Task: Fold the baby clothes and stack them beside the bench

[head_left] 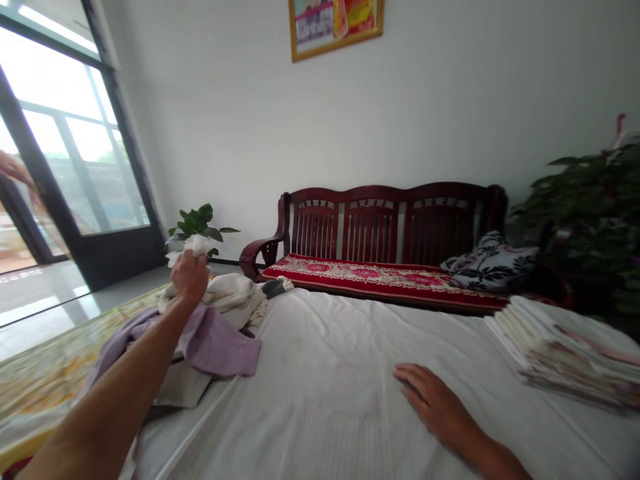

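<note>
My left hand (190, 273) is closed on a bunched white cloth (199, 245), lifted just over a loose heap of clothes at the left. In that heap lie a lilac garment (220, 341) with its cuff toward the middle, a cream garment (233, 293) and a grey piece (184, 385) underneath. My right hand (433, 403) hangs low above or rests on the white sheet (345, 353); I cannot tell which. Its fingers are stretched out and it holds nothing. A stack of folded cloths (565, 347) sits on the sheet at the right.
Behind the sheet stands a dark red wooden bench (375, 227) with a red patterned cover and a black-and-white cushion (493, 263). Potted plants (595, 200) flank it. A yellow patterned cloth (40, 373) covers the left side. A glass door (85, 147) is at far left.
</note>
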A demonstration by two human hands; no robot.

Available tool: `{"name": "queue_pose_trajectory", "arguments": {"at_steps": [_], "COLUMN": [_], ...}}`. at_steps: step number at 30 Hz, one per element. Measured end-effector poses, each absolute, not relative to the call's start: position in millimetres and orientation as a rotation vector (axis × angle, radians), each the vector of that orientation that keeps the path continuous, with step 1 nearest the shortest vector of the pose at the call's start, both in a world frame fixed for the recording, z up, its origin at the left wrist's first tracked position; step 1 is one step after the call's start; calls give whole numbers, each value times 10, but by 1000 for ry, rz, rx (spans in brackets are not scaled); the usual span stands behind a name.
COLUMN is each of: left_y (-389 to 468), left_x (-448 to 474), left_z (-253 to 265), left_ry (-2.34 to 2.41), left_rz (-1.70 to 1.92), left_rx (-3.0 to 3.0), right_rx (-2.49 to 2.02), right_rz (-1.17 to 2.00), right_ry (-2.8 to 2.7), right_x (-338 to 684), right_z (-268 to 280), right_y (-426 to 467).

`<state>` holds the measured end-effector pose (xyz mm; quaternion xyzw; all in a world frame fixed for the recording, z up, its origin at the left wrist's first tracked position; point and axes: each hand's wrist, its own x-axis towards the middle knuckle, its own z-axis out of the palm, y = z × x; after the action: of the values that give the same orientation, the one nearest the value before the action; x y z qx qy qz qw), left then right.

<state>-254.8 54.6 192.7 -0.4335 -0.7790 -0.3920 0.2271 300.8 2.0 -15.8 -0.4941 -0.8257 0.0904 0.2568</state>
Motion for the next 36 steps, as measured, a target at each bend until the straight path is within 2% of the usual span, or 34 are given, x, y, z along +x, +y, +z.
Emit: {"name": "queue_pose_trajectory", "arguments": {"at_steps": [4, 7, 10, 12, 18, 24, 29, 33, 36], "left_y": [512, 277, -38, -187, 34, 517, 697, 763, 799], "left_x": [-1717, -975, -431, -275, -511, -744, -764, -798, -891], "left_z": [1981, 1763, 1435, 1222, 755, 541, 410, 303, 323], "left_ry": [-1822, -1307, -986, -948, -1421, -1988, -2237, -2249, -2248], "left_rz": [-1240, -1459, -1221, -1024, -1159, -793, -398, -438, -545], "left_rx": [-1479, -2214, -2936, -3176, -2864, -2440, -2204, -2218, -2210], "right_rx": [-1318, -1311, -1335, -1362, -1422, -1512, -1691, -1774, -1563], "right_rz": [253, 276, 318, 344, 441, 515, 566, 597, 764], "right_ry": [-2225, -2201, -2134, -2063, -1853, -1796, -1837, -1842, -1688], "right_x": [3007, 3012, 3018, 3025, 3047, 3009, 2748, 2358, 2199], "right_z": [-174, -191, -173, -146, -78, 60, 230, 256, 315], "right_y": [24, 18, -2, -11, -4, -21, 118, 310, 372]}}
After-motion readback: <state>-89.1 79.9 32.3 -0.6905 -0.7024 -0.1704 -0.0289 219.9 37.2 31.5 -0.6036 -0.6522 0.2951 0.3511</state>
